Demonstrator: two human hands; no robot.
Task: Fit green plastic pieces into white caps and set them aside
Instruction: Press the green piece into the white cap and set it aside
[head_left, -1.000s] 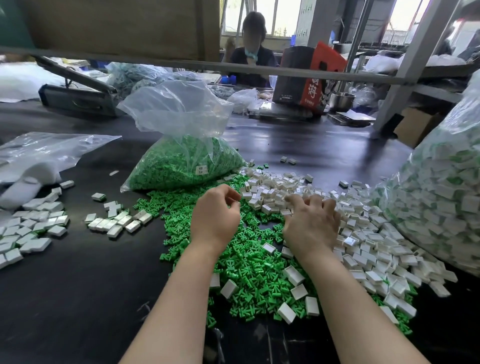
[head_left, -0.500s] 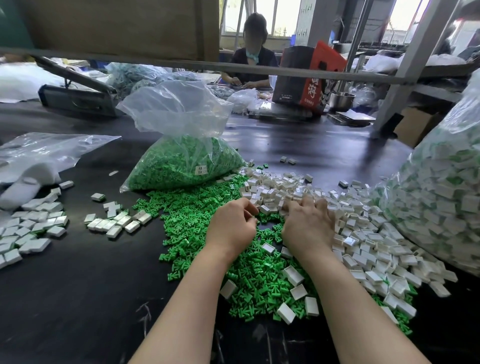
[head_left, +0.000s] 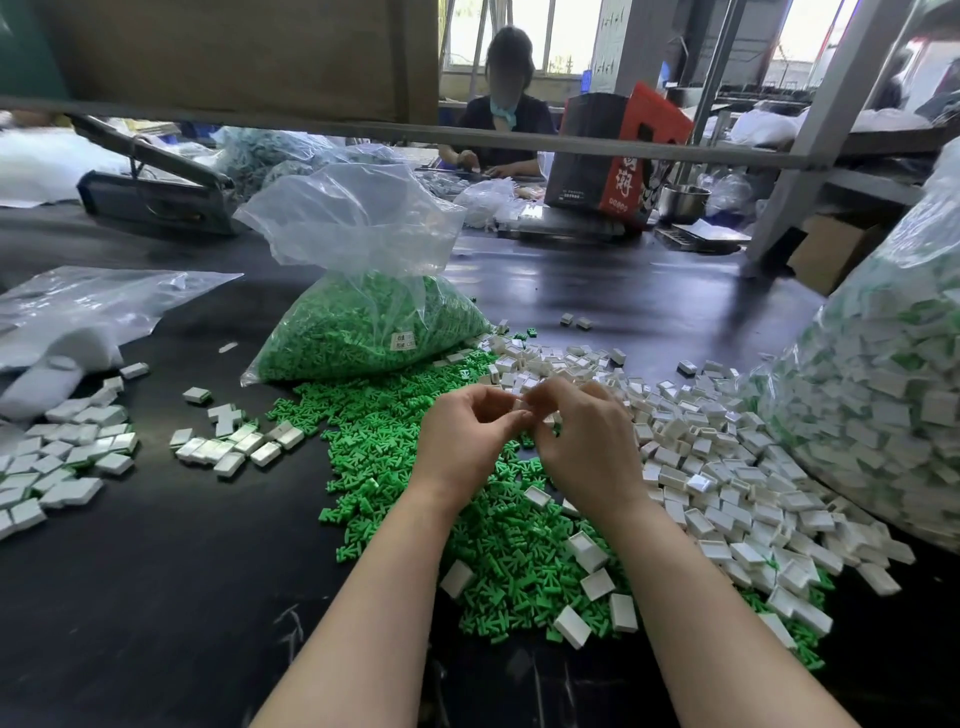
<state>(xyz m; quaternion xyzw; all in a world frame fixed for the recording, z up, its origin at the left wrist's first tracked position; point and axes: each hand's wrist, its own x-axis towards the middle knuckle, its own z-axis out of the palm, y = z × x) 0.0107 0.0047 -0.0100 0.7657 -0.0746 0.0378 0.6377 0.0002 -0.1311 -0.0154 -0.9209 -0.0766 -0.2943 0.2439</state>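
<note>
Fingertips of the left hand and right hand meet, pinched together on 1 white cap, just above the loose green pieces beneath them.

Counter: carries everything here.
Loose plastic pieces: spread across the middle, under and around both hands.
Loose caps: heaped just right of the pieces, some lying on them.
Bag of pieces: behind the loose pieces, upright with its mouth open.
Big bag of filled caps: far right, touching the cap heap.
Finished caps: in clusters to the left, well apart from the heaps.
Left hand and right hand: meeting above the middle, fingers touching around something small.
Another person: seated behind, across the counter.
</note>
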